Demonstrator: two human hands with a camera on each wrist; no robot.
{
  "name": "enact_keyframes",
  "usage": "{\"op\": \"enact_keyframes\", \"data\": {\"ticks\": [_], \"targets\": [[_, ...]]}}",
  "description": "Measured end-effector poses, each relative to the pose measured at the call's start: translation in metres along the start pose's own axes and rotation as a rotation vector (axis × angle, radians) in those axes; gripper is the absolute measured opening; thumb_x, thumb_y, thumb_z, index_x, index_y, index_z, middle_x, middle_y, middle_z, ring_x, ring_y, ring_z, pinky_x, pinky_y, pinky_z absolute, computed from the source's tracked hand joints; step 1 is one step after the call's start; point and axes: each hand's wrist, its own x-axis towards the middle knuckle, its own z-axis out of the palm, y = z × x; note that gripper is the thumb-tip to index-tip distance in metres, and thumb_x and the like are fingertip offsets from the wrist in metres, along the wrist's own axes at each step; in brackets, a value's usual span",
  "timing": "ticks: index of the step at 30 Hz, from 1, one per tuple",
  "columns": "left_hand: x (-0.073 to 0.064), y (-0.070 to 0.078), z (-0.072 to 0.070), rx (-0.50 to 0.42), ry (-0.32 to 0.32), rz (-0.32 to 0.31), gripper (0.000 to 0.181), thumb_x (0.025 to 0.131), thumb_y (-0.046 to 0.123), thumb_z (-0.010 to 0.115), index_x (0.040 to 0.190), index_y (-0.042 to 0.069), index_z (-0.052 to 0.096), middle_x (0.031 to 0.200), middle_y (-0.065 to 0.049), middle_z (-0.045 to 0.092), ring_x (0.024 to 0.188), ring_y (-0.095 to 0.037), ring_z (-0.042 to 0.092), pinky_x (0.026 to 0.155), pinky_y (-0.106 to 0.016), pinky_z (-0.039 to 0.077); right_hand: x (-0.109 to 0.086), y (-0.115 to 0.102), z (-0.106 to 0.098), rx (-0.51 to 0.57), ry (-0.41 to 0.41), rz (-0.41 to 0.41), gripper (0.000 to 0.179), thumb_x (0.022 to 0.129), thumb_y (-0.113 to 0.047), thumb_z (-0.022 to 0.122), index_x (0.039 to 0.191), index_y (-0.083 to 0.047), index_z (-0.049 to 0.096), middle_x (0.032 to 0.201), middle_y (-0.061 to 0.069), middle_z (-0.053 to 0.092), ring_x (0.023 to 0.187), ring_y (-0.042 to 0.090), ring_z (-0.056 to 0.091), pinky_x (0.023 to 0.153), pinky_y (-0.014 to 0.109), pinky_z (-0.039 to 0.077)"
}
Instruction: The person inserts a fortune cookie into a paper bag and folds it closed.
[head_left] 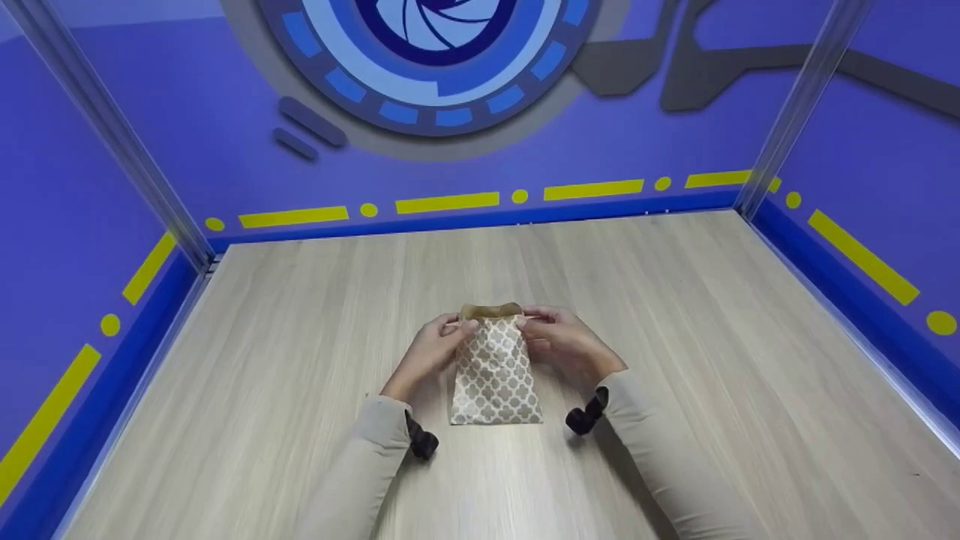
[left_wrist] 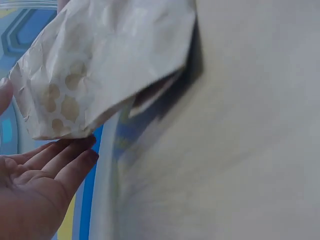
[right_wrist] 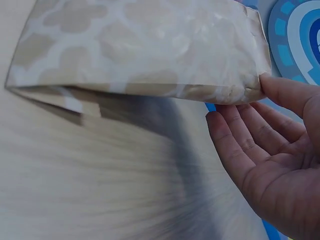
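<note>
A paper bag (head_left: 496,375) with a white and tan lattice pattern lies in the middle of the table, its brown inside showing at the parted far end. My left hand (head_left: 437,343) pinches the left corner of that mouth, thumb on top. The right hand (head_left: 566,337) pinches the opposite corner. In the left wrist view, the fingers (left_wrist: 70,160) lie under the bag's edge. In the right wrist view, the thumb (right_wrist: 282,92) presses the bag's edge from above, with the fingers below. The mouth end is raised off the table. What the bag contains cannot be seen.
The pale wood-grain table (head_left: 300,315) spreads around the bag on all sides. Blue walls (head_left: 187,112) with yellow dashes enclose it at the back, left and right. Black straps with small cameras (head_left: 585,418) sit at both wrists.
</note>
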Motion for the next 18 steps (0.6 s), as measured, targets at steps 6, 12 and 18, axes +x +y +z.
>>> {"op": "enact_keyframes", "data": {"ticks": [6, 12, 18], "targets": [[0.0022, 0.0020, 0.0024, -0.187, 0.001, 0.024, 0.060, 0.082, 0.041, 0.062, 0.125, 0.000, 0.050, 0.110, -0.012, 0.063, 0.096, -0.016, 0.060, 0.084, -0.029, 0.047, -0.0017, -0.0043, -0.0008, -0.048, 0.005, -0.007, 0.059, 0.084, -0.019, 0.064, 0.132, 0.002, 0.036, 0.115, 0.016, 0.055, 0.098, 0.023, 0.060, 0.090, 0.038, 0.045], [0.0012, 0.0036, 0.0057, -0.324, 0.048, 0.007, 0.051, 0.077, 0.034, 0.071, 0.113, 0.001, 0.057, 0.088, -0.003, 0.066, 0.072, -0.009, 0.057, 0.063, -0.022, 0.046, -0.0035, -0.0076, 0.0007, -0.087, 0.001, -0.018, 0.057, 0.084, -0.020, 0.064, 0.130, 0.003, 0.038, 0.115, 0.014, 0.053, 0.099, 0.020, 0.058, 0.088, 0.035, 0.046], [0.0017, 0.0040, 0.0090, -0.363, 0.074, 0.007, 0.047, 0.074, 0.029, 0.074, 0.110, 0.003, 0.059, 0.085, -0.003, 0.067, 0.067, -0.009, 0.057, 0.058, -0.021, 0.045, -0.0061, -0.0100, 0.0064, -0.161, -0.023, -0.038, 0.060, 0.081, -0.025, 0.068, 0.129, 0.000, 0.043, 0.116, 0.012, 0.054, 0.103, 0.018, 0.056, 0.088, 0.034, 0.046]]}}
